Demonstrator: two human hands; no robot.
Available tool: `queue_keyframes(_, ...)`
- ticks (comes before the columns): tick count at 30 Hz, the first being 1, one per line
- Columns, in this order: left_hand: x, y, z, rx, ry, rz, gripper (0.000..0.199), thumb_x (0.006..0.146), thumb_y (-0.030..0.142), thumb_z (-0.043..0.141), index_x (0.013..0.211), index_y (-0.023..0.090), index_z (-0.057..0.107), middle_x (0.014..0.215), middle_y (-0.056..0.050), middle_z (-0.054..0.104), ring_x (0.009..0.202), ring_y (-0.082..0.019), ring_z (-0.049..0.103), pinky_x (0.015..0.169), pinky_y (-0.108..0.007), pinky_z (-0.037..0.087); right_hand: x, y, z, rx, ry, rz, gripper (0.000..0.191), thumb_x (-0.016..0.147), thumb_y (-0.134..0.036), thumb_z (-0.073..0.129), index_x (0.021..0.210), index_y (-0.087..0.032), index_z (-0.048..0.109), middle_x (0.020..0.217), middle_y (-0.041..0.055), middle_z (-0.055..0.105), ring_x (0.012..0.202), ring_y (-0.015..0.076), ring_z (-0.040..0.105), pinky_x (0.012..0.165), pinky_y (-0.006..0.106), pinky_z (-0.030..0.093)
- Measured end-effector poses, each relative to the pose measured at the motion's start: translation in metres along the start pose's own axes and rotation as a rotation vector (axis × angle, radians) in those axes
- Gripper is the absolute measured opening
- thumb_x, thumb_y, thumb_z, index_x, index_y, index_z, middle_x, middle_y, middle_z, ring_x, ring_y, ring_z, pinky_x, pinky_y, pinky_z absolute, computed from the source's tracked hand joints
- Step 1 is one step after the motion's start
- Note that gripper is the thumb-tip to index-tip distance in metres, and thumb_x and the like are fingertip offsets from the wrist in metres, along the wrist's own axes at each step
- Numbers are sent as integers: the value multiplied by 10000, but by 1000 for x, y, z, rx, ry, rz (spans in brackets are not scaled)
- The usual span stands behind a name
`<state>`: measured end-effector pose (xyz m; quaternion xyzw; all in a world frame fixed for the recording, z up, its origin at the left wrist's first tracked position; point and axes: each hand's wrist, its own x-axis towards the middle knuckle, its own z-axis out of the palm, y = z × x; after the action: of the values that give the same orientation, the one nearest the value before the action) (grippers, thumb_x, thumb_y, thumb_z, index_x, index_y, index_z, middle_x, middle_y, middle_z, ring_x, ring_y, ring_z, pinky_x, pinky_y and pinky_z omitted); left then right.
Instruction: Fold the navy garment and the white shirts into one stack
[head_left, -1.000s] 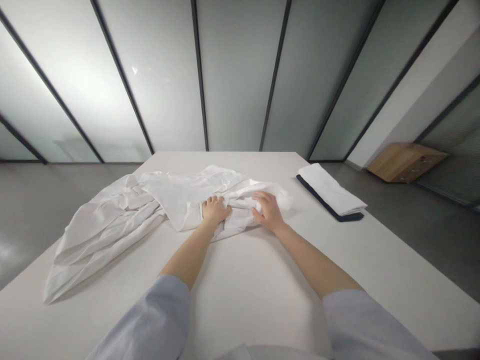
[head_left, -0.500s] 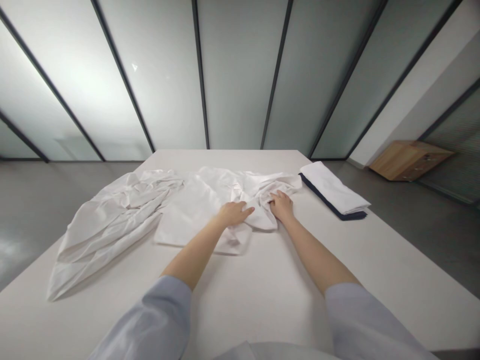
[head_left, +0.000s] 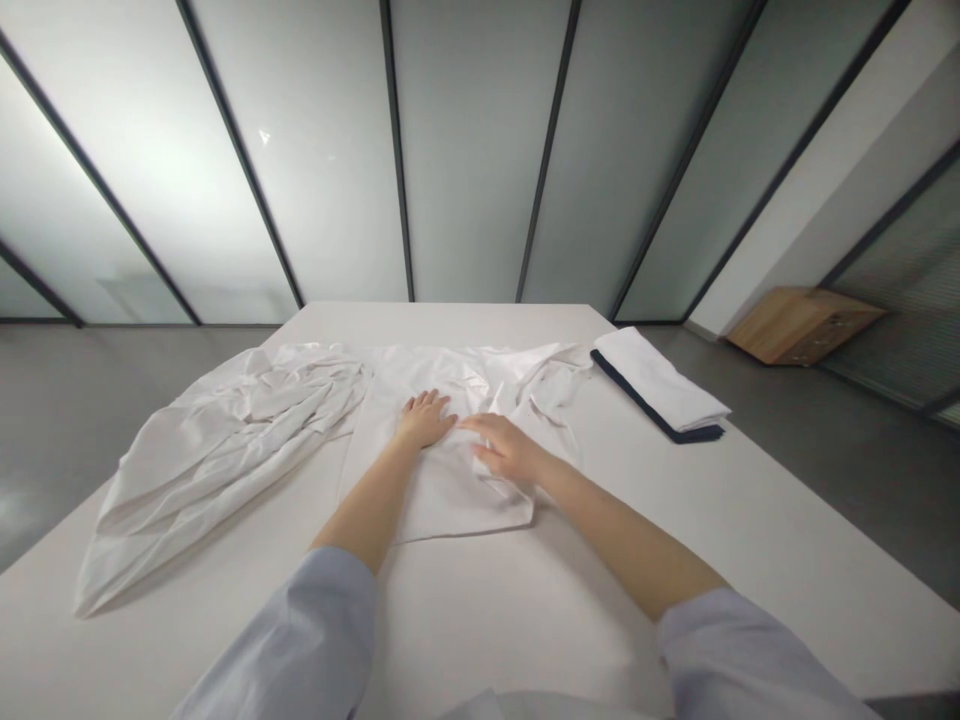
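Observation:
A white garment (head_left: pixel 457 500) lies in the middle of the table, its near part fairly flat and its right part wrinkled. My left hand (head_left: pixel 426 418) rests on its upper middle with the fingers spread. Just to the right, my right hand (head_left: pixel 506 447) is over the cloth, fingers apart and pointing left, close to my left hand; nothing shows in its grasp. A second white cloth (head_left: pixel 217 430), bunched in long folds, lies to the left, touching or nearly touching the garment.
On the right of the white table (head_left: pixel 480 620), a folded white cloth (head_left: pixel 660 380) lies on a dark navy one (head_left: pixel 697 435). Beyond the table are frosted glass panels (head_left: pixel 472 150) and a wooden cabinet (head_left: pixel 802 325) at the right.
My left hand has moved left and slightly away from me. My right hand has come left off the wrinkled right part. The garment's near part is now spread flatter, its edge closer to me.

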<state>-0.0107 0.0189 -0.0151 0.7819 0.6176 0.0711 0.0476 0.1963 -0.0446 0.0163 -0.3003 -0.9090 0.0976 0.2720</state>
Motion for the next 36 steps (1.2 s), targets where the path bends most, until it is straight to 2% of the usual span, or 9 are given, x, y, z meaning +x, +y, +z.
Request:
queue_keyframes(3,2,1,2,18,-9,-6,578,904,537,369,1423,283,390,1543,-67,300,1412,-275,260,1129,-459,207,-1,-23,26,-145,-214,-38,418,911,-298,478,1310,-185,537,1362,125,530,1239,250,488,1038,428,365)
queue_keyframes(6,3,1,1,42,-30,-20,604,906,559,342,1440,279,360,1547,-72,289,1417,-283,244,1122,-462,207,-4,-18,35,-280,-302,30,404,942,-266,410,1317,-182,535,1406,126,489,1271,252,463,1052,449,346)
queue_keyframes(9,3,1,-4,74,-39,-31,629,901,586,323,1437,259,354,1531,-101,312,1397,-296,276,1092,-467,257,-4,3,26,-361,-343,122,420,942,-208,369,1336,-197,515,1431,109,467,1297,227,445,1083,460,304)
queue_keyframes(12,1,6,-13,105,-45,-69,587,911,575,293,1373,238,428,1437,-130,432,1302,-300,408,1021,-465,352,-3,29,9,-423,-392,221,449,919,-138,362,1336,-207,513,1435,97,465,1337,212,399,1112,470,249)
queue_keyframes(16,-10,29,-28,143,-81,-71,561,911,572,306,1225,176,549,1241,-163,589,1177,-304,521,940,-443,422,1,61,-11,-490,-415,368,450,874,-99,387,1277,-185,565,1415,112,485,1373,234,339,1121,499,210)
queue_keyframes(23,-44,75,-42,59,-215,238,644,859,658,347,1139,142,611,1049,-185,682,1020,-325,632,837,-413,468,12,98,-23,-515,-334,542,441,887,-157,371,1276,-189,576,1364,110,540,1387,275,302,1131,549,150)
queue_keyframes(28,-33,51,-35,-118,-201,393,561,865,610,412,1218,208,581,1147,-106,668,1101,-253,600,945,-355,422,8,98,-13,-491,-317,534,450,914,-223,376,1331,-138,523,1435,115,461,1396,299,273,1132,493,195)
queue_keyframes(33,-24,16,-7,-26,-44,240,553,906,531,401,1370,235,452,1512,-105,353,1409,-255,268,1130,-437,192,-9,86,3,-495,-301,574,535,964,-338,322,1429,-82,383,1539,160,260,1415,325,211,1117,462,233)
queue_keyframes(36,-28,13,-3,3,-6,214,542,902,534,412,1355,241,463,1509,-93,361,1401,-255,285,1133,-439,192,-19,78,6,-496,-301,571,544,965,-368,325,1438,-104,373,1543,143,258,1424,327,176,1126,477,198)
